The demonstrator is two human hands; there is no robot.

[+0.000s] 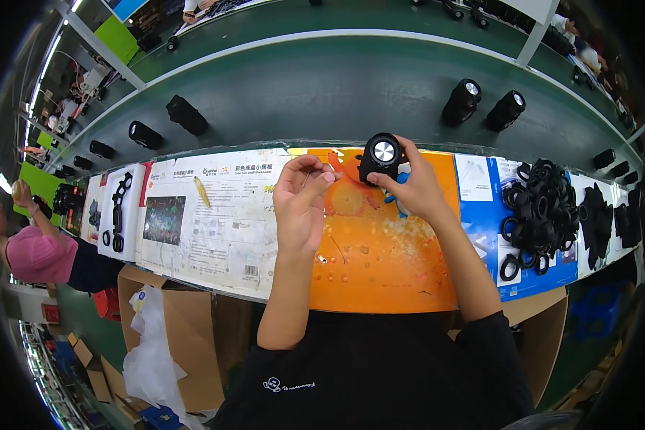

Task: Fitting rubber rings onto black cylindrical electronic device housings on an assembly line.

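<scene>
My right hand [417, 185] grips a black cylindrical speaker [370, 159] with a round silver disc on its upward end, above the orange sheet [387, 276]. To the left of the speaker is my left hand [302, 197], its thumb and fingertips pinched together. Whatever sits in that pinch, if anything, is too small to make out. A blue object [403, 204] lies partly hidden behind my right hand. Something orange-red [351, 166] shows between my hands.
Black rings [541, 208] are heaped on a blue sheet at right, with flat black pieces [596, 226] beyond. A yellow tool [202, 191] lies on the white printed board. Speakers [462, 102] stand along the green belt [322, 93]. A person in pink [43, 254] works at left.
</scene>
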